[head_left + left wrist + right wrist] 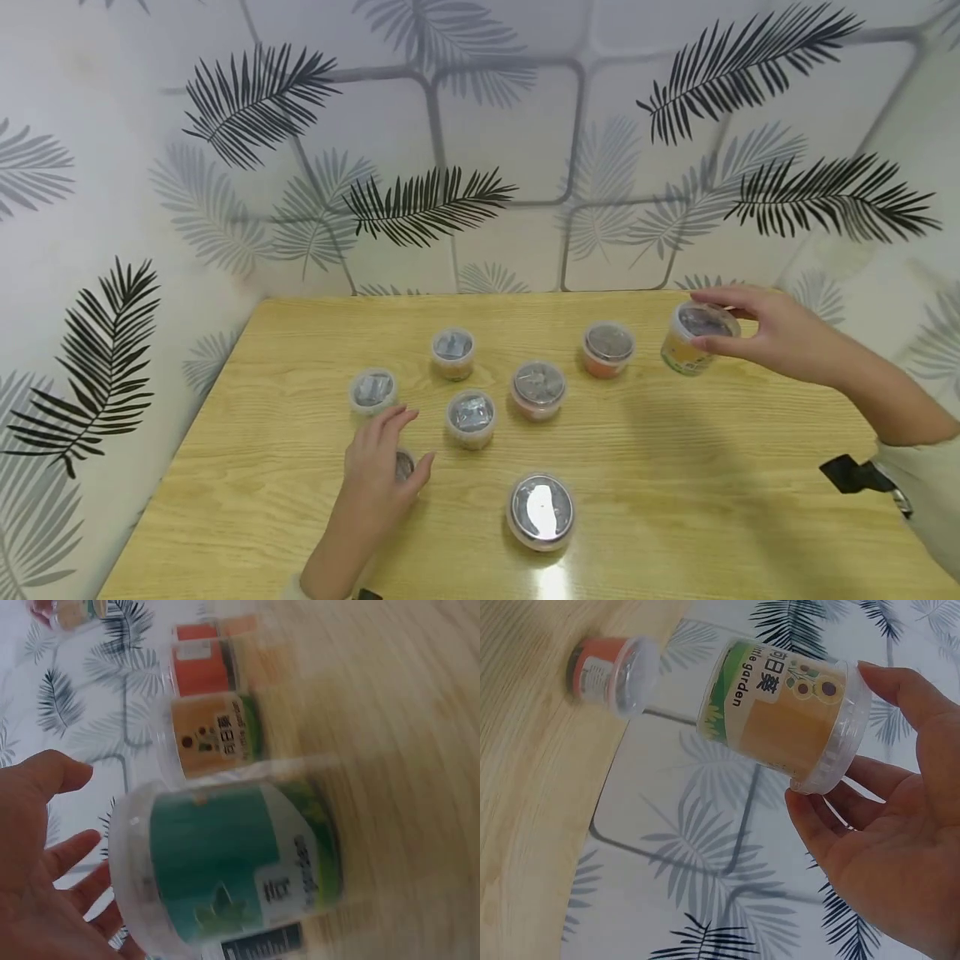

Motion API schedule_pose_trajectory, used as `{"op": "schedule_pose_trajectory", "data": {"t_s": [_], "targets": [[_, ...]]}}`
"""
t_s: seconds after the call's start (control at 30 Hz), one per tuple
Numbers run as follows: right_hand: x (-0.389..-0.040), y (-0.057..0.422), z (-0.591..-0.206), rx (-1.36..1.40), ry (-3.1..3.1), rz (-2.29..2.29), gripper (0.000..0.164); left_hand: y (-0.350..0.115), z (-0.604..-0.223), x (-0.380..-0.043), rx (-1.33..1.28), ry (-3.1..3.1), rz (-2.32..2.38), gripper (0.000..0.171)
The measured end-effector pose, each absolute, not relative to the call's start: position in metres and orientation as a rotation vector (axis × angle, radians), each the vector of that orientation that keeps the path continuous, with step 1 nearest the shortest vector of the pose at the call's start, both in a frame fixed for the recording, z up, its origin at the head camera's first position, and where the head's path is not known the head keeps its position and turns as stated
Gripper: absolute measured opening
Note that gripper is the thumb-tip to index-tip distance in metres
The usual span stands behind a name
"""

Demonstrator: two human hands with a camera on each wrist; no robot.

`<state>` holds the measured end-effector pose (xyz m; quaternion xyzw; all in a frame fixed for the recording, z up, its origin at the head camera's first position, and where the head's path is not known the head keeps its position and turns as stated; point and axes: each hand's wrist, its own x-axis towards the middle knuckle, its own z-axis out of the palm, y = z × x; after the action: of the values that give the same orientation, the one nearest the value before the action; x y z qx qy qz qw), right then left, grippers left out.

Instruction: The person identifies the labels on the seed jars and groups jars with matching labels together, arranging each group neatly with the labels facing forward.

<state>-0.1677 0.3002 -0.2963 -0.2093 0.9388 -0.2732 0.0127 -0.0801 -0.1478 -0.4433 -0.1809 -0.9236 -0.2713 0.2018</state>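
Observation:
With its thumb and fingers on the lid rim, my right hand grips a clear-lidded plastic cup at the table's right side. In the right wrist view this cup has a yellow-orange label with sunflowers and the words "little garden". It is raised and tilted. My left hand hovers with spread, loosely bent fingers over another lidded cup, which it mostly hides in the head view. The left wrist view gives that cup a teal label, close beside the fingers.
Several more lidded cups stand on the wooden table. One orange-red cup is just left of the raised one, and a larger-looking cup sits at the front middle. A leaf-patterned wall closes off the back and sides.

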Motion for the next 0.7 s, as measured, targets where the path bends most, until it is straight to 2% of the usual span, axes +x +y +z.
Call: {"op": "schedule_pose_trajectory", "data": {"t_s": [0.27, 0.7], "targets": [[-0.187, 0.338, -0.308, -0.525, 2.865, -0.68, 0.072, -0.159, -0.452, -0.074, -0.271, -2.772, -0.704, 0.063], [-0.218, 0.396, -0.345, -0.437, 2.805, -0.645, 0.076, -0.157, -0.458, -0.071, -0.233, -2.898, -0.94, 0.048]]}}
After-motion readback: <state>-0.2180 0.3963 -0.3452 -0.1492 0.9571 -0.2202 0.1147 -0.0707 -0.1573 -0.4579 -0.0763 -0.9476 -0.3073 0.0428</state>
